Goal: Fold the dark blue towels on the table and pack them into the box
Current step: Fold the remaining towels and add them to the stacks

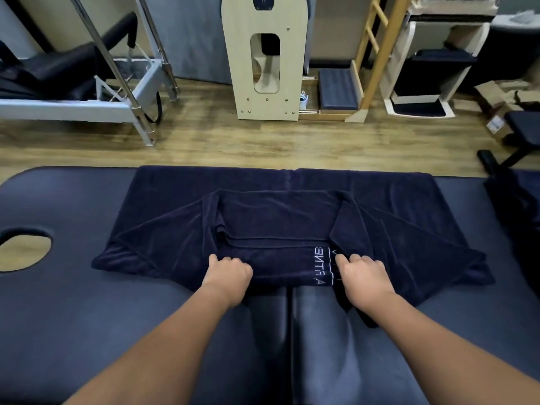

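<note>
Pilates-style studio, wood floor (222,141), padded dark blue table (67,302) filling the near half of the view. Far left: a metal-framed reformer (96,103) on the floor, and a face hole (24,252) cut in the table near its left edge. Centre back: a pale wooden upright panel (264,59), a wooden ladder frame (377,54) to its right, then a white stepped stand (432,62). Far right: loose cardboard boxes (502,100) on the floor – cannot tell if any of these is the packing box.

On the table lies one dark blue towel (280,217), spread wide, far edge flat near the table's far side. Both side portions are drawn in toward the middle, leaving diagonal creases and a raised band across the centre. White lettering (320,266) shows on the near fold, between the hands.

Left hand (229,274) sits at the near edge, left of centre, fingers curled into the cloth and gripping the folded edge. Right hand (363,276) sits just right of the lettering, fingers likewise curled and pinching the towel's near edge. Both forearms reach in from the bottom of the view.

Progress, judged: early – first towel is only partly folded, still wide and uneven at its outer corners. A dark cloth mass (523,197) at the far right table edge may be another towel, not certain. Left to do: finish this fold, square it up, pack it, and handle any others.
</note>
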Demonstrator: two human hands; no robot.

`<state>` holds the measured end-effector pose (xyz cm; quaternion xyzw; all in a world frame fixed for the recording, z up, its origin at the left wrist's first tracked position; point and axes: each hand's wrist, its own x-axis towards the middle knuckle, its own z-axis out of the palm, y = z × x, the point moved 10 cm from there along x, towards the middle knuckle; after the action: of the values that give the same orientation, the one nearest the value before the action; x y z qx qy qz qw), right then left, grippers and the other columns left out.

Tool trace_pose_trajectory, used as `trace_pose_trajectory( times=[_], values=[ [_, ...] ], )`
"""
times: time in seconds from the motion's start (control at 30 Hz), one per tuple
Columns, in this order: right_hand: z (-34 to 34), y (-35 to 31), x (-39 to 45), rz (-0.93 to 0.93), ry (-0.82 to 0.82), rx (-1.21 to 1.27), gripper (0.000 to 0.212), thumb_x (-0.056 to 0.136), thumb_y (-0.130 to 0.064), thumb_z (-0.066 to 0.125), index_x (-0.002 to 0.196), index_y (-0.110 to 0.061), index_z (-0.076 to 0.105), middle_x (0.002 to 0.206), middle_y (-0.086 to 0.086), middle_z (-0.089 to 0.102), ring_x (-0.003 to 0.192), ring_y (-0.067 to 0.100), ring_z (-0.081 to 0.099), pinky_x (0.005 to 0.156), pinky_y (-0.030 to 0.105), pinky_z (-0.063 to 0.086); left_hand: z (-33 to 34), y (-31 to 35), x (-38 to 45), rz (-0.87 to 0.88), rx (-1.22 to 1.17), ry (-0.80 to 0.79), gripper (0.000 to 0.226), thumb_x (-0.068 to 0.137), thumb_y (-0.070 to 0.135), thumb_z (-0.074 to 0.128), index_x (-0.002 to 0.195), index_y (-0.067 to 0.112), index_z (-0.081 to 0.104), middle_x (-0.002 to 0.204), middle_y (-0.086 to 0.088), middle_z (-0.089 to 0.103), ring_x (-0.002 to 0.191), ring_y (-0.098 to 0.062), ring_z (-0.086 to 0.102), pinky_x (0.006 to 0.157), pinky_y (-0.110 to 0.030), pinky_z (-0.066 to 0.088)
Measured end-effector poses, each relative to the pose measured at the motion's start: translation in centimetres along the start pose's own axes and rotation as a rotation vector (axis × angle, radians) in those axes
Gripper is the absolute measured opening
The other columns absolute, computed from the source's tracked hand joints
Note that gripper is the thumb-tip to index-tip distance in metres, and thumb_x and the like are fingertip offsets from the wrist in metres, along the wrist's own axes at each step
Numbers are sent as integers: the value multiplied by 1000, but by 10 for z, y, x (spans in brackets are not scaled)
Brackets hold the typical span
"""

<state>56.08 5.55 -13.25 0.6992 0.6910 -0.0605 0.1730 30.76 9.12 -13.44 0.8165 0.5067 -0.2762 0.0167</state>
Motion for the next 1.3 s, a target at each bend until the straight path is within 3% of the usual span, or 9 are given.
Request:
trace_pose_trajectory(
  times=[0.17, 0.37, 0.6, 0.83, 1.0, 1.1, 1.17, 1.23, 1.3],
  values=[
    [18, -12, -50, 22, -32, -5, 52, 88, -8, 52, 138, -20, 41, 115, 3, 59, 105, 25, 59, 83, 37, 45, 24, 15, -48, 22, -26, 2, 28, 88, 5, 53, 114, 17, 55, 117, -4, 60, 107, -26, 58, 102, -47, 36],
    [42, -26, -112, 51, -36, 6, 56, 89, -9, 53, 142, -22, 39, 113, 3, 59, 102, 25, 59, 75, 35, 43, 46, 30, -101, 27, -24, 13, 28, 88, 4, 55, 112, 17, 56, 116, -5, 61, 107, -27, 58, 103, -47, 35],
    [63, -37, -173, 70, -29, 5, 60, 89, -8, 53, 145, -25, 38, 113, 2, 60, 104, 25, 60, 81, 36, 47, 71, 52, -158, 44, -14, -3, 32, 89, 6, 55, 119, 17, 56, 121, -6, 61, 112, -29, 57, 101, -48, 33],
    [73, -40, -204, 49, -43, 109, 68, 85, -17, 61, 147, -31, 35, 114, -1, 56, 107, 23, 56, 80, 35, 42, 74, 55, -187, 83, -130, -28, 15, 86, 20, 55, 101, 21, 52, 115, -5, 62, 105, -28, 58, 93, -44, 33],
    [60, -14, -201, 34, -4, 248, 55, 74, -17, 58, 126, -36, 56, 123, -3, 34, 113, 23, 35, 94, 35, 43, 60, 19, -178, -112, -64, 98, 31, 95, 28, 47, 122, 24, 61, 141, -11, 33, 126, -32, 35, 95, -49, 37],
    [50, 17, -195, 203, 47, 298, 36, 73, -22, 61, 106, -36, 69, 146, 6, 25, 127, 31, 25, 104, 42, 40, 64, -3, -168, -261, -35, 106, 30, 99, 25, 45, 126, 31, 56, 160, -23, 2, 139, -46, 17, 100, -62, 33],
    [48, 30, -189, 295, 25, 294, 36, 76, -22, 61, 110, -36, 66, 156, 10, 10, 134, 36, 20, 107, 45, 40, 69, -11, -158, -296, -54, 52, 35, 101, 23, 43, 133, 32, 49, 163, -27, -14, 143, -52, 11, 104, -67, 30],
    [44, 36, -178, 331, 20, 278, 40, 80, -21, 60, 119, -30, 58, 153, 14, 16, 128, 38, 33, 98, 45, 47, 68, -17, -147, -313, -65, 27, 42, 100, 22, 45, 140, 30, 41, 163, -28, -12, 142, -49, 23, 104, -65, 33],
    [43, 33, -165, 284, -24, 229, 40, 85, -18, 56, 124, -23, 50, 131, 11, 38, 107, 34, 51, 81, 41, 50, 63, -23, -135, -304, -54, 5, 50, 98, 22, 49, 145, 23, 34, 164, -27, -4, 135, -43, 35, 102, -62, 37]
  ],
)
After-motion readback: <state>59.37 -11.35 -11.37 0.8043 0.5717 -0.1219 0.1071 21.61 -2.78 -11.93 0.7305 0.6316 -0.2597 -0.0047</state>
